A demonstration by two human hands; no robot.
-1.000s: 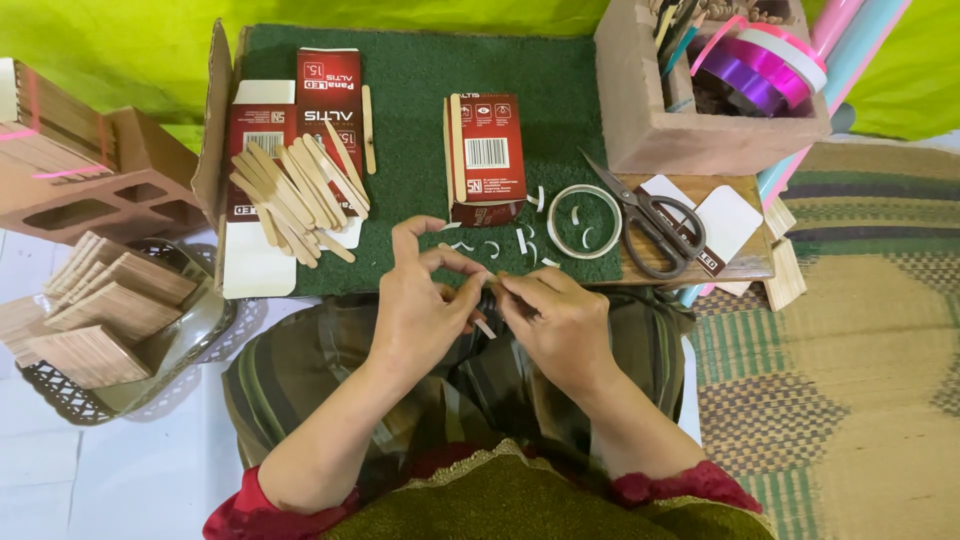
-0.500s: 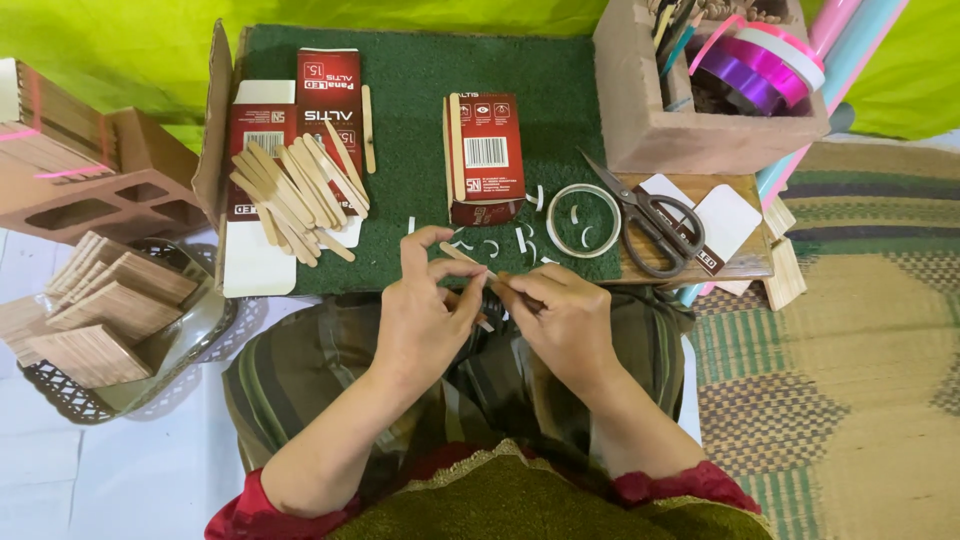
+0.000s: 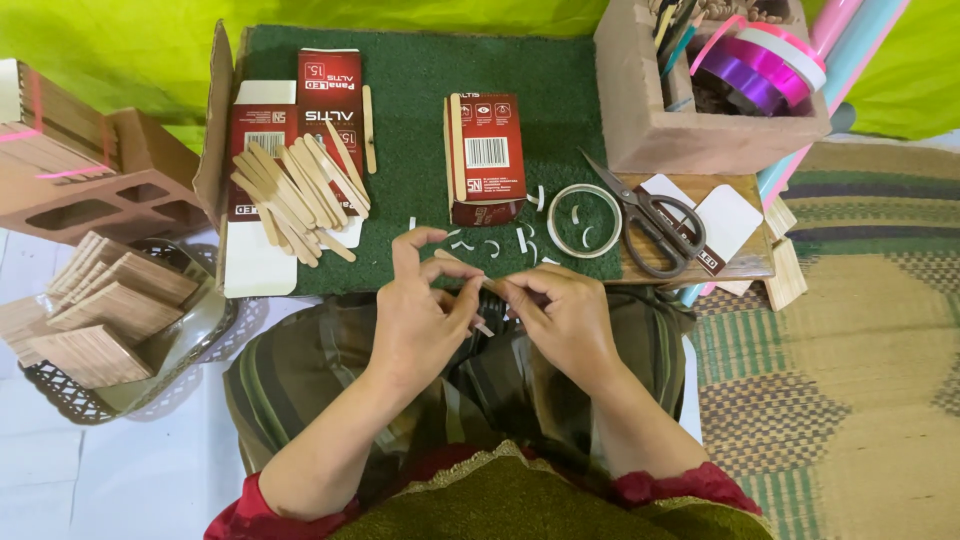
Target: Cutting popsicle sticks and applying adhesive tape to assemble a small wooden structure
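Fingers of left hand (image 3: 425, 320) and right hand (image 3: 565, 320) pinch a wooden stick (image 3: 462, 268), its middle hidden.

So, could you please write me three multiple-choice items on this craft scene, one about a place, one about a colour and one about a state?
1. Where do the scissors lie?
A. right of the tape ring
B. in the wire basket
C. on the lap

2. What colour is the mat under the stick pile?
A. blue
B. green
C. white

3. What are the left hand and right hand doing?
A. resting flat, apart
B. gripping the scissors
C. pinching a thin wooden stick together

Key: 1 A, they sit beside the ring on the wooden board; 2 B, the mat is dark green; 3 C, the fingertips of both meet on the stick.
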